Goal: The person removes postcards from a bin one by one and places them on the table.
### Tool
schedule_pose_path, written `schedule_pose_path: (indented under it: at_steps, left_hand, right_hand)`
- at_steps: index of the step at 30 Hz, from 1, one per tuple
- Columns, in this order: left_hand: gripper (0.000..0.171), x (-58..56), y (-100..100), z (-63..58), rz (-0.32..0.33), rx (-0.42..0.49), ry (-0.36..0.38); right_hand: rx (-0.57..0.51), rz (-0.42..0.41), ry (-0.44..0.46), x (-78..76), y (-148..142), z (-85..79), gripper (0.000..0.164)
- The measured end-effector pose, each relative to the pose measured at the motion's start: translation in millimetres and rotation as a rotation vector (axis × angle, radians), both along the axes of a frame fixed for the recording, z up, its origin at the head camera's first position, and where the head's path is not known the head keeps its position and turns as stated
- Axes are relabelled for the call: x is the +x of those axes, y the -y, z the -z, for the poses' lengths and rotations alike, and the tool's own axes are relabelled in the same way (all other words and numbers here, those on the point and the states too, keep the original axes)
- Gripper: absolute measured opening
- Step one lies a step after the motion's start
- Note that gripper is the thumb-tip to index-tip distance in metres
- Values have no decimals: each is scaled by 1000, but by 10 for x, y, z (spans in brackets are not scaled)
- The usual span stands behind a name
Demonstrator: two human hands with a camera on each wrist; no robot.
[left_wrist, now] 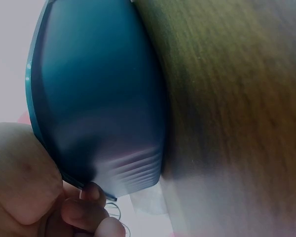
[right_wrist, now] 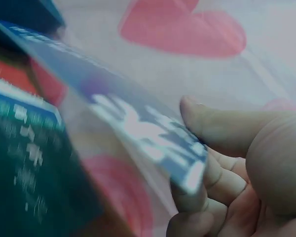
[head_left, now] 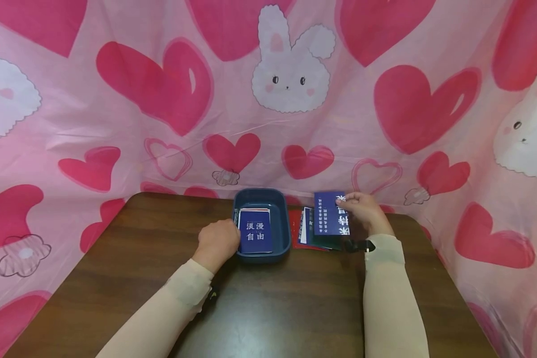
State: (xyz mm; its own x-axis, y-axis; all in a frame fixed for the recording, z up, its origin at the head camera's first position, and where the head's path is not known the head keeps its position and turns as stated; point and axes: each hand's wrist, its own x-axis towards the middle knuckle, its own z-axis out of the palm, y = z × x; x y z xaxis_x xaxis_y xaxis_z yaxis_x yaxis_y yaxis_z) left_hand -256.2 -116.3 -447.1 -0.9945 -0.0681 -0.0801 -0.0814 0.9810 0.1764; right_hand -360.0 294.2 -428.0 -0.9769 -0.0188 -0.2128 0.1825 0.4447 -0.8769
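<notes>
Right hand [head_left: 366, 210] edge-pinches white-lettered blue rectangular paper card [head_left: 331, 214]; loosened pinch could drop it. Left hand [head_left: 218, 242] seemingly grips dark-blue plastic tray [head_left: 282, 228].

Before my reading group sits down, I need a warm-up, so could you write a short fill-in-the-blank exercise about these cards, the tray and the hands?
1. The person's ____ hand pinches a card above the loose pile.
2. The top card inside the tray is dark ____ with white writing.
3. In the head view, the tray sits to the ____ of the loose pile.
4. The left hand grips the rim of the ____.

Missing words: right; blue; left; tray.
</notes>
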Motion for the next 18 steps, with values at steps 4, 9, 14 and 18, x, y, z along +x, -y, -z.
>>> schedule_pose_path:
  at_steps: [4, 9, 14, 18]
  left_hand:
    - [36, 9, 10, -2, 5, 10, -1]
    - [37, 7, 10, 6, 4, 12, -15]
    - [39, 3, 8, 9, 3, 7, -25]
    - [39, 4, 2, 6, 4, 3, -24]
  right_hand:
    - [9, -30, 96, -7, -101, 164, 47]
    - [43, -66, 140, -58, -171, 371, 44]
    - [204, -67, 139, -97, -134, 460, 48]
    - [350, -75, 92, -107, -25, 462, 39]
